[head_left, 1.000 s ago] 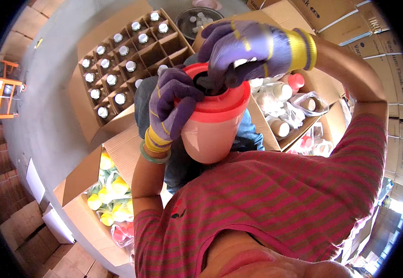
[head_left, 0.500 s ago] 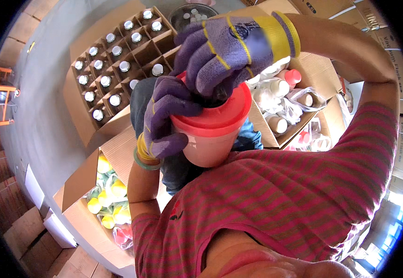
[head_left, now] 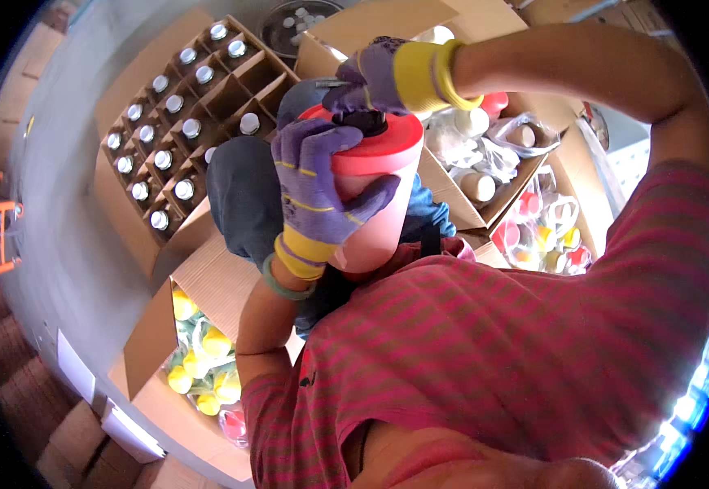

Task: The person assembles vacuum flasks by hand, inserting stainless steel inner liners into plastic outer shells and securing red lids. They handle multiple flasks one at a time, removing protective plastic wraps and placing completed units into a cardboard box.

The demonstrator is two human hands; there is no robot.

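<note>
Grey concrete floor (head_left: 69, 269) underneath. Open brown cardboard box with dividers (head_left: 179, 122) at upper left, its cells filled with silver-capped bottles (head_left: 173, 104). Second open cardboard box (head_left: 159, 342) at lower left, holding yellow rounded items in clear wrap (head_left: 199, 350). To the right, more open cartons with bagged pale cups (head_left: 485, 163) and bagged red and yellow pieces (head_left: 546, 236).

Centre: pink plastic jug with a red lid (head_left: 375, 191), held up in front of the chest over the person's lap. Left hand (head_left: 318, 191), in a purple glove with yellow cuff, wraps closed around the jug's side. Right hand (head_left: 387, 77), gloved alike, closes its fingers on the black cap (head_left: 362, 122) at the middle of the lid.
</note>
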